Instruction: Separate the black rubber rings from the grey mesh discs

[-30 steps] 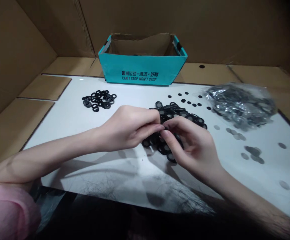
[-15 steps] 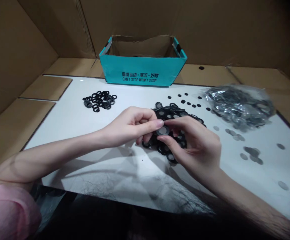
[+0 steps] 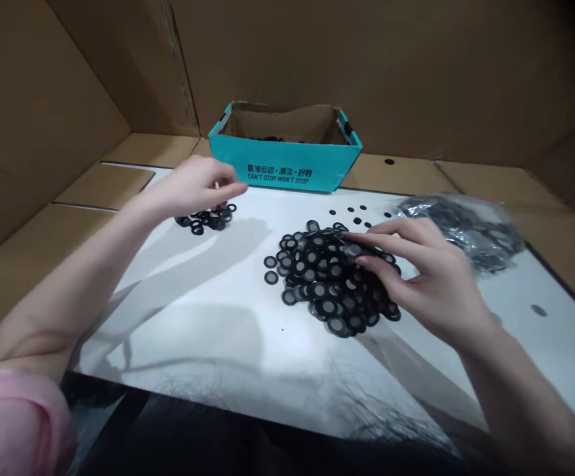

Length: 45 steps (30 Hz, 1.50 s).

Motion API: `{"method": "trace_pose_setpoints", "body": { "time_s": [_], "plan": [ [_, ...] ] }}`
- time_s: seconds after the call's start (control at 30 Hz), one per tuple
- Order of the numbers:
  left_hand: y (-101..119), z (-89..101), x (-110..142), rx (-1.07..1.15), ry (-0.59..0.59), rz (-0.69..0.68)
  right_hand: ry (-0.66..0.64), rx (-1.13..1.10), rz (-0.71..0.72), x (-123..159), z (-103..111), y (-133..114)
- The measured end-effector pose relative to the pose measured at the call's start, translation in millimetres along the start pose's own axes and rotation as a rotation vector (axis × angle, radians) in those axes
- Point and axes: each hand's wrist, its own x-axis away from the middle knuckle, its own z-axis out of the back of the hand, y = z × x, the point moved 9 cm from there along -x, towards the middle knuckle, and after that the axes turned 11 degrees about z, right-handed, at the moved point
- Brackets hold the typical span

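Observation:
My left hand hovers over a small pile of open black rings at the left. Its fingers are curled in and the thumb points right; whatever lies between them is hidden. My right hand is at the right side of a large pile of black rings with grey centres. Between its thumb and fingertips is a black ring with a grey centre, tilted above the pile. Two similar rings lie apart at the pile's left edge.
A turquoise box with dark pieces inside stands at the back. A clear plastic bag of grey discs sits at the right. Small black discs are scattered behind the pile. Cardboard walls surround the white table.
My hands, together at a ring over the pile before, have parted. The left has moved left to the open rings, the right slightly right. The view has tilted up.

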Motion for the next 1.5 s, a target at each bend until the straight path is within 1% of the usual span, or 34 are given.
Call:
{"method": "trace_pose_setpoints", "body": {
  "time_s": [0.07,0.1,0.17,0.23,0.27,0.33,0.37,0.43,0.5,0.57,0.63,0.7,0.73,0.8,0.87,1.0,1.1,1.3,1.4,1.5],
  "plan": [
    [-32.2,0.6,-12.6,-0.256,-0.046,0.126,-0.036,0.036,0.01,1.7,0.5,7.2],
    [-47.7,-1.9,-16.7,-0.335,-0.099,0.196,-0.052,0.044,0.008,2.1,0.9,9.1],
    [-68.7,-6.3,-21.3,-0.421,-0.171,0.276,-0.045,0.045,-0.017,2.4,5.5,11.2],
    [-80.2,-9.8,-24.2,-0.435,-0.207,0.305,0.047,0.028,-0.069,3.6,17.6,13.3],
    [-84.3,-11.1,-25.6,-0.435,-0.214,0.311,0.118,0.019,-0.115,5.9,25.5,16.2],
    [-91.9,-13.7,-28.4,-0.437,-0.228,0.321,0.245,0.025,-0.229,14.2,38.6,25.2],
    [-95.5,-15.7,-29.9,-0.442,-0.24,0.32,0.283,0.027,-0.291,19.5,42.1,31.1],
    [-102.8,-20.8,-33.0,-0.447,-0.274,0.31,0.282,-0.008,-0.392,29.3,40.5,43.4],
    [-109.8,-26.6,-35.9,-0.447,-0.309,0.297,0.224,-0.064,-0.422,36.9,34.7,52.6],
    [-115.8,-32.4,-38.0,-0.44,-0.343,0.285,0.18,-0.043,-0.433,47.6,35.7,61.2],
    [-119.1,-37.2,-39.2,-0.431,-0.372,0.269,0.151,0.075,-0.472,64.2,44.0,72.7],
    [-120.1,-40.9,-39.5,-0.415,-0.399,0.252,0.082,0.186,-0.527,84.3,49.1,86.8],
    [-120.1,-42.4,-39.4,-0.404,-0.412,0.243,0.029,0.227,-0.535,93.3,48.6,93.0],
    [-119.9,-44.7,-39.2,-0.379,-0.437,0.227,-0.024,0.255,-0.542,109.0,45.3,104.1],
    [-120.1,-45.9,-39.6,-0.355,-0.449,0.213,-0.067,0.26,-0.531,118.8,35.8,111.9],
    [-122.0,-45.0,-42.6,-0.31,-0.423,0.188,-0.129,0.248,-0.497,124.3,9.6,119.0],
    [-123.4,-42.3,-45.1,-0.266,-0.388,0.17,-0.138,0.224,-0.502,125.4,-3.3,121.9],
    [-126.9,-35.0,-48.6,-0.186,-0.331,0.141,-0.087,0.134,-0.613,127.3,-3.5,129.6],
    [-125.0,-35.6,-47.1,-0.157,-0.348,0.123,-0.112,0.045,-0.689,126.4,-4.9,135.9],
    [-118.5,-35.6,-43.8,-0.13,-0.366,0.106,-0.136,-0.014,-0.748,126.9,-6.8,143.8]
  ]
}}
